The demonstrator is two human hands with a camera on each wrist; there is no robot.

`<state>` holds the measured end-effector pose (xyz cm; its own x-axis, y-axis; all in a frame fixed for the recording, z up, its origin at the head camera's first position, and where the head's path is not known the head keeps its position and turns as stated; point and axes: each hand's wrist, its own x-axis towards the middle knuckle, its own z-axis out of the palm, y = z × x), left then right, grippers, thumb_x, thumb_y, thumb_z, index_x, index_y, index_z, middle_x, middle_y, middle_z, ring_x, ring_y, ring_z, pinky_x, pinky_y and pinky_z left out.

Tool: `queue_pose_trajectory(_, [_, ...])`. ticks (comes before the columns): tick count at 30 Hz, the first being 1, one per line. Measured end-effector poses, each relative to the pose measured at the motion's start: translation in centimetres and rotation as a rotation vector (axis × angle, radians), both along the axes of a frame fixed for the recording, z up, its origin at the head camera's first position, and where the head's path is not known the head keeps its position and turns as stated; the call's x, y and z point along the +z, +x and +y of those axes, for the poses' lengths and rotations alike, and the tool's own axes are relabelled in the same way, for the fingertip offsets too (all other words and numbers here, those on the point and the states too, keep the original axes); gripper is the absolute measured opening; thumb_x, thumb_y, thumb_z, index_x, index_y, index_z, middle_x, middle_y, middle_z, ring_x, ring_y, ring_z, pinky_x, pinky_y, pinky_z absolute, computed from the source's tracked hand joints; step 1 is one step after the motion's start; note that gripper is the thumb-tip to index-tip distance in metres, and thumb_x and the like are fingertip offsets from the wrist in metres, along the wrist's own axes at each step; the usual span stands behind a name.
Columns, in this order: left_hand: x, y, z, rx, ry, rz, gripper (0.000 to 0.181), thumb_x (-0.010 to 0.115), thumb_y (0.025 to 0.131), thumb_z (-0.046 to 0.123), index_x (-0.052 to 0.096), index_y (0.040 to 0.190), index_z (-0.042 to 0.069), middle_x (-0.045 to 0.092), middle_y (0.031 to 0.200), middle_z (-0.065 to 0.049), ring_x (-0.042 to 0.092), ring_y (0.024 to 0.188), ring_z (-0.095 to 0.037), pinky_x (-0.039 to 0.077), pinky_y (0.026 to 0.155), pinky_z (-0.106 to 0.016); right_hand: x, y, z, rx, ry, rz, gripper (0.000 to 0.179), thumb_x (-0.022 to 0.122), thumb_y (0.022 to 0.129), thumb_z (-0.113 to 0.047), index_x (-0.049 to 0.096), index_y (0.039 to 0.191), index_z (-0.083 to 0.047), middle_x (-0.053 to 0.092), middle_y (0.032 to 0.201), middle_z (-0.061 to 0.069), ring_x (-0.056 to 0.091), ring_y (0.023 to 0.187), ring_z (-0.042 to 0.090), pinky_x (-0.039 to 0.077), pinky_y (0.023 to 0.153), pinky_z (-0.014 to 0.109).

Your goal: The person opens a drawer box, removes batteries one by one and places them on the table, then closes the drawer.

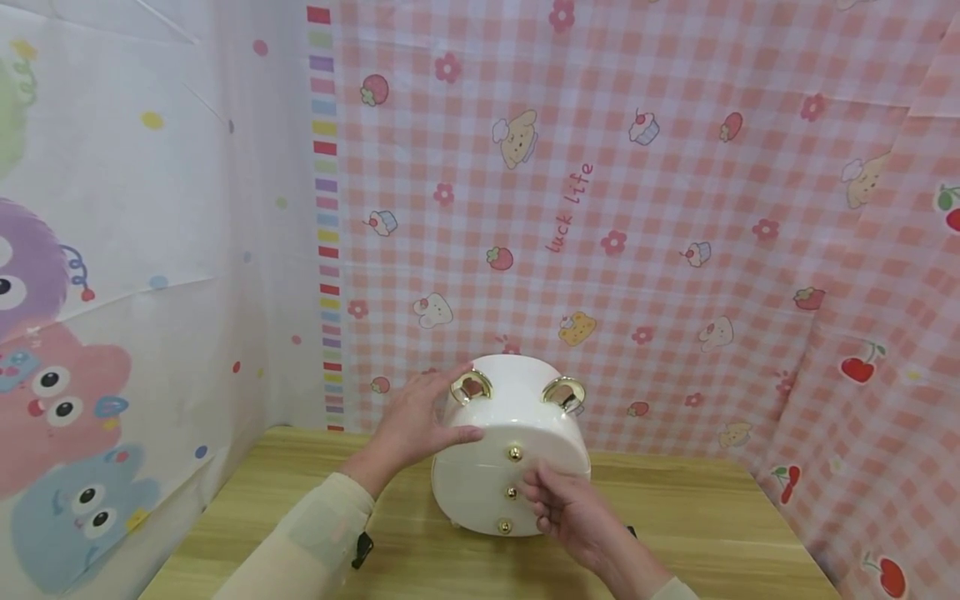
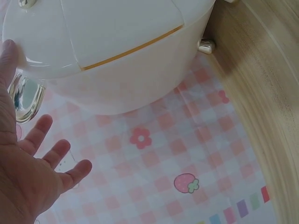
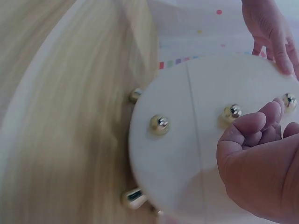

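Observation:
A glossy white rounded box (image 1: 517,417) stands on the wooden table, with two gold ear-shaped loops on top and a column of three gold knobs (image 1: 514,452) down its front. My left hand (image 1: 416,421) is at the box's upper left, its thumb against the front by the left gold ear (image 2: 28,98). Its other fingers are spread in the left wrist view. In front of the knobs hovers my right hand (image 1: 570,512), fingers loosely curled with nothing visible in them. The right wrist view shows its fingertips close to the upper knobs (image 3: 232,112).
Behind the wooden table (image 1: 675,517) hangs a pink checked cloth (image 1: 600,208) with printed fruit and animals. A white cloth (image 1: 172,250) with cartoon figures covers the left side. Small gold feet (image 3: 134,198) support the box.

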<state>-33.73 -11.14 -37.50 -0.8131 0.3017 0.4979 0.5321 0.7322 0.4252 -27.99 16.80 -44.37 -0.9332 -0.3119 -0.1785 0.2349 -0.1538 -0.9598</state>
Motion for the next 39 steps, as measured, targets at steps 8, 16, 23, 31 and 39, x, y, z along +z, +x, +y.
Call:
queue_pose_trajectory(8, [-0.1, 0.0, -0.2, 0.003, 0.003, 0.029, 0.098, 0.091, 0.079, 0.057, 0.047, 0.163, 0.031, 0.066, 0.151, -0.007, 0.060, 0.135, -0.037, 0.050, 0.111, -0.060, -2.3, 0.1, 0.7, -0.012, 0.078, -0.030, 0.032, 0.063, 0.106, -0.046, 0.077, 0.104, -0.017, 0.075, 0.086, -0.012, 0.063, 0.077, 0.003, 0.051, 0.073, 0.021])
queue_pose_trajectory(16, [-0.2, -0.1, -0.1, 0.005, -0.007, 0.033, 0.098, 0.091, 0.079, 0.058, 0.047, 0.162, 0.030, 0.066, 0.150, -0.006, 0.060, 0.135, -0.037, 0.050, 0.110, -0.061, -3.8, 0.1, -0.6, 0.005, 0.087, -0.057, 0.044, 0.064, 0.105, -0.052, 0.077, 0.108, -0.011, 0.078, 0.089, -0.008, 0.066, 0.076, 0.006, 0.052, 0.070, 0.022])
queue_pose_trajectory(23, [-0.1, -0.1, -0.1, 0.004, -0.028, 0.018, 0.099, 0.089, 0.081, 0.059, 0.044, 0.164, 0.032, 0.063, 0.155, -0.003, 0.057, 0.140, -0.037, 0.048, 0.113, -0.063, -3.6, 0.2, -2.1, -0.002, 0.056, -0.060, 0.049, 0.064, 0.104, -0.055, 0.076, 0.115, -0.008, 0.079, 0.092, -0.007, 0.066, 0.077, 0.007, 0.051, 0.072, 0.024])
queue_pose_trajectory(31, [0.0, 0.1, 0.0, 0.000, -0.028, 0.026, 0.100, 0.089, 0.081, 0.060, 0.043, 0.165, 0.030, 0.059, 0.158, -0.009, 0.054, 0.146, -0.040, 0.044, 0.117, -0.065, -3.6, 0.2, -2.9, -0.022, 0.013, -0.066, 0.045, 0.065, 0.104, -0.053, 0.077, 0.112, -0.010, 0.078, 0.084, -0.010, 0.064, 0.074, 0.005, 0.050, 0.071, 0.022])
queue_pose_trajectory(39, [0.1, 0.2, 0.1, -0.002, -0.041, 0.062, 0.098, 0.089, 0.081, 0.058, 0.046, 0.163, 0.025, 0.062, 0.154, -0.010, 0.057, 0.142, -0.035, 0.045, 0.117, -0.062, -3.6, 0.3, -2.9, -0.023, -0.010, -0.088, 0.043, 0.065, 0.104, -0.052, 0.077, 0.111, -0.012, 0.078, 0.082, -0.011, 0.064, 0.071, 0.003, 0.051, 0.069, 0.021])
